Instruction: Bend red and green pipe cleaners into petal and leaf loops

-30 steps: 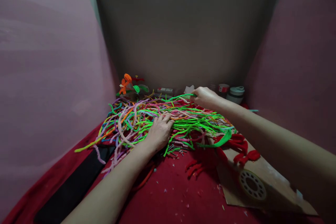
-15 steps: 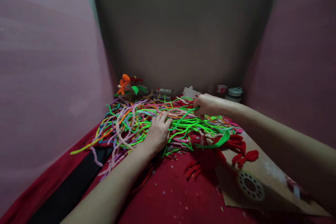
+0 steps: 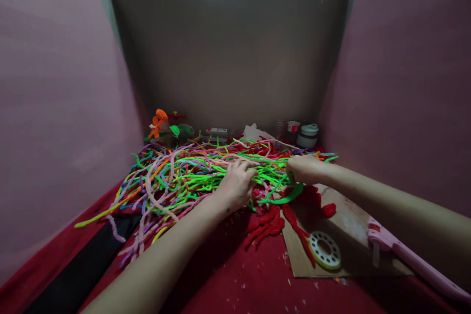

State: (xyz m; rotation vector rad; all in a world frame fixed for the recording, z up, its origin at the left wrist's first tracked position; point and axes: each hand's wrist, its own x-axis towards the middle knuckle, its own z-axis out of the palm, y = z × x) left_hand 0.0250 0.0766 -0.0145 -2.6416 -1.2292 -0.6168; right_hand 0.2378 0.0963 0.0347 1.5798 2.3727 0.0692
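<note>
A big heap of coloured pipe cleaners (image 3: 176,174), mostly neon green, pink, orange and purple, covers the red cloth (image 3: 235,274). My left hand (image 3: 237,184) lies on the heap's near right part, fingers curled onto the green strands. My right hand (image 3: 303,167) is closed at the heap's right end, gripping green pipe cleaners. Red pipe-cleaner pieces (image 3: 268,223) lie just below both hands.
A cardboard sheet (image 3: 349,235) at the right carries a white perforated ring (image 3: 324,250) and a pink tool (image 3: 405,257). An orange pipe-cleaner flower (image 3: 160,122), small boxes and jars (image 3: 309,135) stand by the back wall. A black strip (image 3: 88,265) lies at the left.
My right hand has drawn back from the heap's far side to its right end, nearer me. My left hand shifted slightly right. The view swung, bringing the pink tool into sight.
</note>
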